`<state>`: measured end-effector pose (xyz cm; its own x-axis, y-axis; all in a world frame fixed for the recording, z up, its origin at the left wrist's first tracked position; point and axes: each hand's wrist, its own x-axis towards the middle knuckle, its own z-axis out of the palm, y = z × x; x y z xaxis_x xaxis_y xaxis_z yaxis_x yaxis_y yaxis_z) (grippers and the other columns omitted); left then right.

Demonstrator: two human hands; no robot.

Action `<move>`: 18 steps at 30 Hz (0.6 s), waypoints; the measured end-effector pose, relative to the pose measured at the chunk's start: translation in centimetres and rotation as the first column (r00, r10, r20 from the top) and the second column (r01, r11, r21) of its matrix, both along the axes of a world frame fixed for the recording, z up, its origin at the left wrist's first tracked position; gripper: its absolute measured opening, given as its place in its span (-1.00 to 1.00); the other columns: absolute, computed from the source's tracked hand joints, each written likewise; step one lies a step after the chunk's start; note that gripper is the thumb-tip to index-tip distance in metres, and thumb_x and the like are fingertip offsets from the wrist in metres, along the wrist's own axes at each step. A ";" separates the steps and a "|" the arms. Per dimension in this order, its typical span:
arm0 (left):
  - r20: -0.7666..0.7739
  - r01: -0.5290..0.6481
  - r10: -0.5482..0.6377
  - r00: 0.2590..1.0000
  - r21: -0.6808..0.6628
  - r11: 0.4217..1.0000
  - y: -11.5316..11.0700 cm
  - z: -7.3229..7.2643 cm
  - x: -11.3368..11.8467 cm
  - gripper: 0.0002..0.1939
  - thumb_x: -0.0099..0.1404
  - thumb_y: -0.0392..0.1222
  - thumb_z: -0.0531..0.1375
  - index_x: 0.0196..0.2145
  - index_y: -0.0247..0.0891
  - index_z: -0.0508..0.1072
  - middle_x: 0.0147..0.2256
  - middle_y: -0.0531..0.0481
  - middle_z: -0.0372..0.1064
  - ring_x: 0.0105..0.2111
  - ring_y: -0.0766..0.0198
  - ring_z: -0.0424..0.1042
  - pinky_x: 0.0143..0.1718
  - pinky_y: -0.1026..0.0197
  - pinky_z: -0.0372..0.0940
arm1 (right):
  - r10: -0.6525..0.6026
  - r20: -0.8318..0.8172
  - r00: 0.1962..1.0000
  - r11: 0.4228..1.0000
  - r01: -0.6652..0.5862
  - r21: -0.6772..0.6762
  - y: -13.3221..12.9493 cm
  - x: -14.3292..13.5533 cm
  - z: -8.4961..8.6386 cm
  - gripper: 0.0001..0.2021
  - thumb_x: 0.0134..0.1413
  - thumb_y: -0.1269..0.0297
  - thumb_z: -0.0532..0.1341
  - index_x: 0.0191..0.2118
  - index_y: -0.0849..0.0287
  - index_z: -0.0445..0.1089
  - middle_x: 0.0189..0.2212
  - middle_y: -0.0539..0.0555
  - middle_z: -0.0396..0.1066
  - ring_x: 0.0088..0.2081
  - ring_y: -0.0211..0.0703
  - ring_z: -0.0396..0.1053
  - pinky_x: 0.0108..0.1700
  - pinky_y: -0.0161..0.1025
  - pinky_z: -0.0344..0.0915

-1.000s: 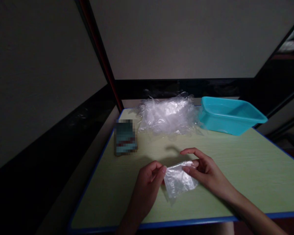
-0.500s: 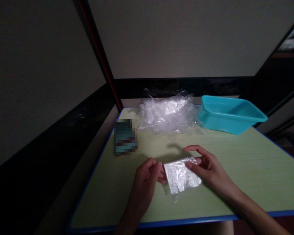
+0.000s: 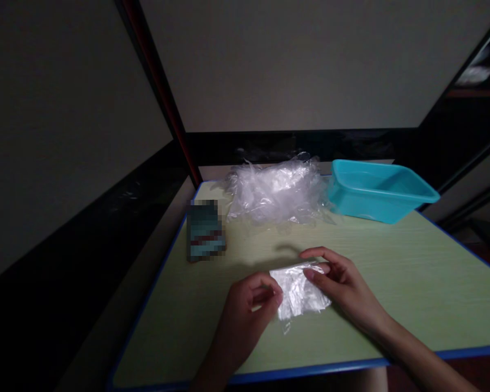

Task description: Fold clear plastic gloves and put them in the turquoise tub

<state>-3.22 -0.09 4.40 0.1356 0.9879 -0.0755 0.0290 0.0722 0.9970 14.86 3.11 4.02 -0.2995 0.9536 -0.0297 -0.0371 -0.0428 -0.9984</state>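
A small folded piece of clear, shiny plastic film (image 3: 300, 294), possibly a bag or disposable glove, is held just above the near part of the table. My right hand (image 3: 343, 280) grips its upper right side, thumb on the front, other fingers behind, the index finger stretched out past the top edge. At the film's left edge, my left hand (image 3: 251, 305) is closed, with thumb and fingertips pinched on it. A thin loose bit of film hangs from the lower left corner. Behind both hands lies a crumpled heap of clear plastic (image 3: 277, 190).
A turquoise plastic basin (image 3: 363, 207) stands at the back right, beside the heap. On the left lies a blurred-out dark green flat object (image 3: 206, 231). The pale table (image 3: 392, 261) has a blue edge, with panels rising behind and to the left.
My left hand has moved right and closed its thumb and fingertips on the film's left edge. My right hand keeps its hold. The view has shifted slightly.
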 end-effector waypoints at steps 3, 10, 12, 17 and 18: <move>-0.026 0.000 -0.001 1.000 -0.031 1.000 0.0 0.2 0.1 -0.93 0.04 -0.32 0.17 -0.45 -0.29 0.44 -0.45 0.02 0.40 -0.47 0.30 0.39 -0.49 0.35 0.22 | -0.011 0.021 1.000 1.000 0.010 0.013 0.0 0.0 0.1 -0.75 -0.04 0.22 0.26 -0.18 0.12 0.45 -0.64 -0.09 0.29 -0.62 -0.37 0.11 -0.57 -0.38 0.01; -0.062 -0.036 0.031 0.998 -0.079 0.996 -0.2 0.2 0.1 -0.83 0.01 -0.33 0.18 -0.37 -0.30 0.48 -0.36 -0.05 0.48 -0.42 0.24 0.45 -0.45 0.33 0.27 | 0.037 0.099 0.994 0.999 -0.039 0.015 -0.3 0.2 0.5 -0.86 -0.10 0.26 0.30 -0.33 0.03 0.55 -0.49 -0.01 0.50 -0.47 -0.26 0.34 -0.41 -0.31 0.24; -0.058 -0.041 0.036 0.998 -0.089 0.995 -0.1 0.1 0.2 -0.80 0.00 -0.33 0.18 -0.35 -0.30 0.49 -0.38 -0.04 0.49 -0.42 0.23 0.46 -0.44 0.33 0.28 | 0.075 0.098 0.992 0.997 -0.078 0.024 -0.3 0.2 0.4 -0.90 -0.11 0.29 0.31 -0.38 0.03 0.55 -0.46 0.01 0.51 -0.43 -0.24 0.38 -0.37 -0.31 0.26; -0.045 -0.031 0.027 0.999 -0.104 0.994 0.0 0.2 0.1 -0.77 -0.01 -0.35 0.19 -0.32 -0.32 0.50 -0.49 0.01 0.48 -0.46 0.26 0.46 -0.45 0.36 0.28 | 0.068 0.084 0.994 0.997 -0.070 0.023 -0.3 0.2 0.0 -0.83 -0.16 0.35 0.32 -0.34 0.01 0.55 -0.43 0.00 0.52 -0.43 -0.27 0.38 -0.43 -0.37 0.23; -0.043 -0.031 0.027 0.999 -0.100 0.995 0.0 0.2 0.1 -0.76 -0.02 -0.36 0.19 -0.32 -0.32 0.51 -0.51 0.01 0.47 -0.45 0.26 0.46 -0.45 0.36 0.28 | 0.064 0.089 0.994 0.998 -0.067 0.022 -0.3 0.2 0.0 -0.81 -0.16 0.35 0.32 -0.33 0.00 0.55 -0.41 0.00 0.52 -0.43 -0.27 0.38 -0.43 -0.37 0.23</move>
<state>-3.11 -0.14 4.62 0.1014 0.9786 -0.1793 0.0664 0.1731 0.9827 15.07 2.83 3.98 -0.3587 0.9328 -0.0348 0.0531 -0.0169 -0.9984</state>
